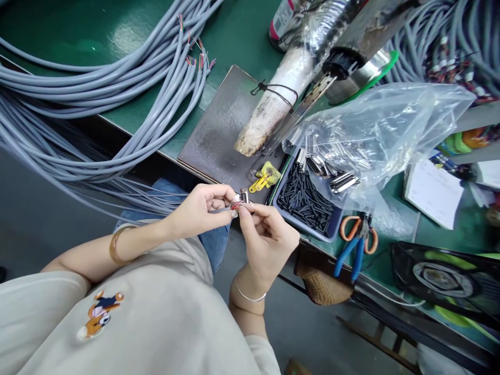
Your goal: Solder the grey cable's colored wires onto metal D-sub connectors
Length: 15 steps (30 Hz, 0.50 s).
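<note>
My left hand is closed, pinching a grey cable near its stripped end. Thin red wires fan out of that end between my fingertips. Facing it, my right hand has thumb and forefinger pressed together on the wires. A small metal multi-pin connector stands just above the fingertips; which fingers bear it is hard to see. Both hands are in front of the bench edge. Just beyond them lie yellow clips in a small bag.
A bin of short black tubes stands right, with a plastic bag of connectors over it. Pliers and a black fan lie further right. A white-wrapped tube overhangs a dark board. Grey cable bundles cover the left.
</note>
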Each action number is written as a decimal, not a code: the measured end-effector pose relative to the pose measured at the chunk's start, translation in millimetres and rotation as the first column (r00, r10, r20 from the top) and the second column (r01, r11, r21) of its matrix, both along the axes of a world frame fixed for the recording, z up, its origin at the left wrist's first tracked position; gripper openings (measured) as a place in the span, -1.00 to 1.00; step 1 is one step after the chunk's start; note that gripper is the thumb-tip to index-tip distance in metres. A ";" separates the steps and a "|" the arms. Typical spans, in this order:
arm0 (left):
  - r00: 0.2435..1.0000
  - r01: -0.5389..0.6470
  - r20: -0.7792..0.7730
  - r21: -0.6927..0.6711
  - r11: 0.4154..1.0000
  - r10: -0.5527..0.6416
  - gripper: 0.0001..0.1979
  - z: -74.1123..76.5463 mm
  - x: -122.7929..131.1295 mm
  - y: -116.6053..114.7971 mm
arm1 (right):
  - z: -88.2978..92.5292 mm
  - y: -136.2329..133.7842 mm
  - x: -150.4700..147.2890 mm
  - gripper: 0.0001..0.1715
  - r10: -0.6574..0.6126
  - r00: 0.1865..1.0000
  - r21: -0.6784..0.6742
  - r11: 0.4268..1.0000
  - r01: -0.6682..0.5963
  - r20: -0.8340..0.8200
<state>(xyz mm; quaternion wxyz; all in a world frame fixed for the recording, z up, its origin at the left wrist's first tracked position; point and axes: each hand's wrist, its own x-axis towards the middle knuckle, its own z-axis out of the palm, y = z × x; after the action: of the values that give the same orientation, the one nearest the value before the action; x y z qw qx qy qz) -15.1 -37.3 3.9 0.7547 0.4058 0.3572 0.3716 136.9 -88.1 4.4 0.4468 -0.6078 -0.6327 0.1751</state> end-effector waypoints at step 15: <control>0.985 -0.028 0.173 0.026 0.999 0.023 -0.73 -15.2 -11.1 0.4 | -11.3 -1.4 -0.3 -0.76 0.021 0.845 0.405 0.871 -0.278 0.534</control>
<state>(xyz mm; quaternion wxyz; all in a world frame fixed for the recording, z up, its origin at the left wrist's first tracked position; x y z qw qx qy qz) -26.2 -36.9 -11.3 0.7723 0.3781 0.2904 0.4198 136.6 -89.6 -6.9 0.3792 -0.4531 -0.7984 -0.1157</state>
